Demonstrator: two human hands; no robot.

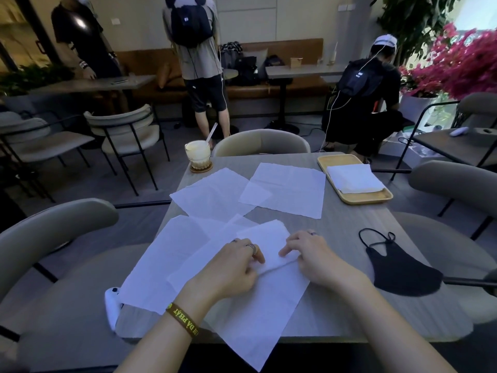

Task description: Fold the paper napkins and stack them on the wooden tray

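Observation:
My left hand (pixel 233 267) and my right hand (pixel 313 258) both pinch a small folded white napkin (pixel 265 239) at its near edge, in the middle of the table. It lies on top of a larger unfolded napkin (pixel 258 316) that hangs over the table's near edge. Several more unfolded napkins (pixel 215 192) are spread across the table, one at the far centre (pixel 290 189). The wooden tray (pixel 357 199) stands at the far right and carries a stack of folded napkins (pixel 353 179).
A black face mask (pixel 400 267) lies right of my hands. A glass drink with a straw (pixel 197 153) stands on a coaster at the far left corner. A white controller (pixel 111 305) sits at the near left edge. Chairs surround the table; people stand beyond.

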